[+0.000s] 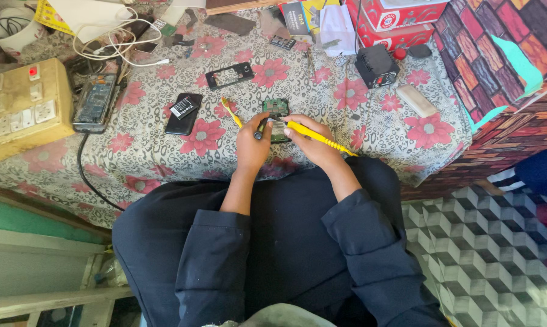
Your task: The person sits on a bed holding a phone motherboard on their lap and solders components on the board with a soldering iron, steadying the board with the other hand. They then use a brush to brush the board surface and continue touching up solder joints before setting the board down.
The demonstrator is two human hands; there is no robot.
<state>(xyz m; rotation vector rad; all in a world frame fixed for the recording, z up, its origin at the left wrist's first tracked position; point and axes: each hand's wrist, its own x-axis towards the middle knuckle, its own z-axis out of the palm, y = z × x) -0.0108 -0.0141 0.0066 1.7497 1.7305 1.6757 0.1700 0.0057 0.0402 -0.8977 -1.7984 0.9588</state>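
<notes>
Item: green circuit board (276,108), on the flowered cloth (370,130) at the table's near edge, just beyond both hands. A pale, shiny part lies against its near side, half hidden by the fingers; what it is cannot be told.

Left hand (252,145): closed around a small dark tool (259,130) held upright, tip toward the board. The grip looks meant to steady the work.

Right hand (313,142): closed on a yellow tool (319,137), pen-fashion, its ridged tail slanting out over the wrist, its working end at the board. The low angle suggests fine prying or turning; the tip itself is hidden.

Second yellow tool (231,112): loose on the cloth, just left of the board, within easy reach.

Phone parts, left of centre: black phone back (184,114) with a small dark block lying on it; empty black frame (230,75) farther off; an opened phone (95,103) near the switchboard (22,109), a black cable running from it over the table edge.

Far side: black cube-shaped unit (376,65); pale bar (417,100) lying flat.

Containers: red and white boxes (397,21) stacked at the back, closed, contents unseen. White bowl (10,27) at the far left corner, holding a coil of dark wire.
</notes>
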